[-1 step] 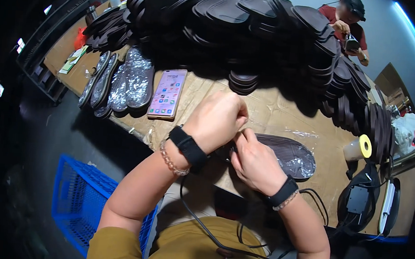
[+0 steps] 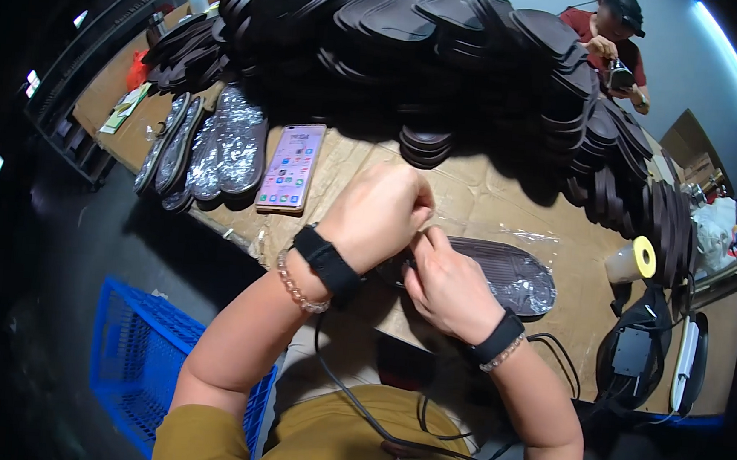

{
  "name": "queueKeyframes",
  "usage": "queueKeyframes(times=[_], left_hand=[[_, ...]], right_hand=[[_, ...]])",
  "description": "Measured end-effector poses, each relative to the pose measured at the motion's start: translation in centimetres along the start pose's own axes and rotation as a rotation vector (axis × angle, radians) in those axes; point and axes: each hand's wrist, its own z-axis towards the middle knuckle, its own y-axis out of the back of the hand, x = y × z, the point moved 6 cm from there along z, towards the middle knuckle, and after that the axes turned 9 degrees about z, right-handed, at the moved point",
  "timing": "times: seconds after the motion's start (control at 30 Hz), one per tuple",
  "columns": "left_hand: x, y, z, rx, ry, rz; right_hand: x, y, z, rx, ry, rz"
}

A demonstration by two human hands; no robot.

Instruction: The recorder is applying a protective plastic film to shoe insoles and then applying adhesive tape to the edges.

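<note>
Where the dark, flat shoe insole in clear crinkled plastic wrap (image 2: 502, 273) lies on the brown cardboard-covered desk (image 2: 490, 200), its long axis runs left to right, with the rounded end pointing to the person's right and the near end tucked under the hands. That near end is where both hands meet. The right hand (image 2: 446, 287) is set directly on it, fingers (image 2: 423, 242) curled and pinched shut on the wrap edge or the insole end; which of the two is gripped cannot be told. The left hand (image 2: 378, 214) is closed into a loose fist just above and to the left, knuckles touching the right fingertips; what it holds, if anything, is hidden. The right hand is the nearer one to the insole body, which extends away from it to the right.

Farther out, a pink-cased smartphone (image 2: 290, 167) lies face up on the desk to the left, beside a row of foil-wrapped insoles (image 2: 216, 147). A large heap of dark unwrapped insoles (image 2: 450, 48) fills the far side of the desk. A roll of yellow tape (image 2: 636, 259) stands to the right. A blue plastic crate (image 2: 150, 360) sits on the floor, lower left. Another person in a red top (image 2: 612, 50) is at the far edge.
</note>
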Motion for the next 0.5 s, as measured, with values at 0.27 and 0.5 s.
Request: queueKeyframes(times=[0.27,0.5], left_hand=[[2.1,-0.8,-0.1,0.020,0.057,-0.063],[1.6,-1.3,0.5,0.089,0.128,-0.188]], right_hand=[[-1.3,8.2,-2.6,-0.352,-0.075,0.145],[-13.1,13.2,-7.3,-0.368,-0.377,0.160]])
